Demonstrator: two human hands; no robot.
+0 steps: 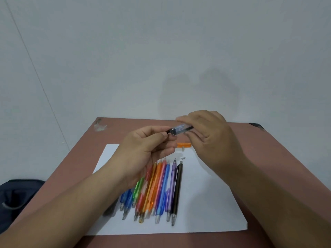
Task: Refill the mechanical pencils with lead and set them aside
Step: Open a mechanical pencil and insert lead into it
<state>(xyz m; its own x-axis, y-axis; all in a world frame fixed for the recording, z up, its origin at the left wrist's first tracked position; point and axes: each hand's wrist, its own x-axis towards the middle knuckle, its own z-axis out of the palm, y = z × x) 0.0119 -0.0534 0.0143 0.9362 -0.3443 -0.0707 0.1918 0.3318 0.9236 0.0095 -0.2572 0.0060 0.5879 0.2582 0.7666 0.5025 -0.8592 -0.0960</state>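
Note:
Above the table my left hand [149, 146] grips a black mechanical pencil [169, 131] whose end sticks out toward the right. My right hand [207, 133] pinches a small clear lead case [180, 129] held against that pencil end. Below them, several coloured mechanical pencils [157, 190] lie side by side on a white sheet of paper [206, 203], tips toward me, with a black one [177, 192] at the right end of the row. My left forearm covers the left pencils in part. An orange cap-like piece [184, 144] and two tiny grey eraser bits [182, 157] lie on the paper behind the row.
The paper lies on a brown table [277, 158] that stands against a pale wall [161, 51]. A dark bag [19, 197] sits on the floor at the left, below the table's edge. A dark object [110, 211] lies partly under my left forearm.

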